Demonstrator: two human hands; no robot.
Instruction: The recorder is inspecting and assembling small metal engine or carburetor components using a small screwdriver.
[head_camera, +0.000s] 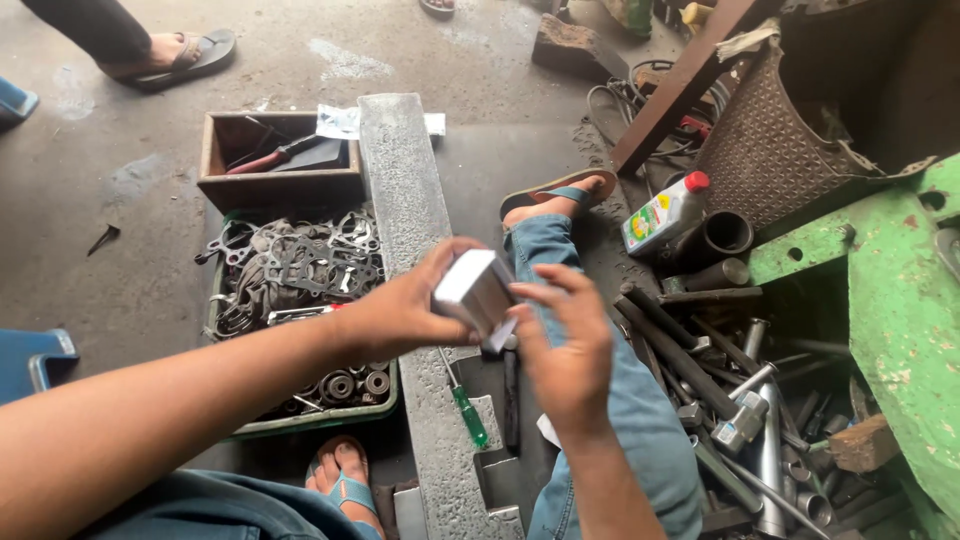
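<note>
Both forearms entered from 6 to 8 o'clock, nearest the lens. Left hand (400, 312) gripped a small silver metal block (472, 290) at frame centre, fingers wrapped around its left side. Right hand (567, 345) sat just beside it at 4 o'clock of the block, fingers half curled, fingertips touching its right edge. Directly below lay a long grey steel beam (405, 190) running 12 to 6 o'clock, with a green-handled screwdriver (466, 408) resting on it. At 9 o'clock stood a green tray (318, 418) of gaskets and bearings, wooden box (278, 152) beyond it at 11. Pile of steel pipes (740, 400) lay at 4 o'clock, plastic bottle (662, 212) at 2.
</note>
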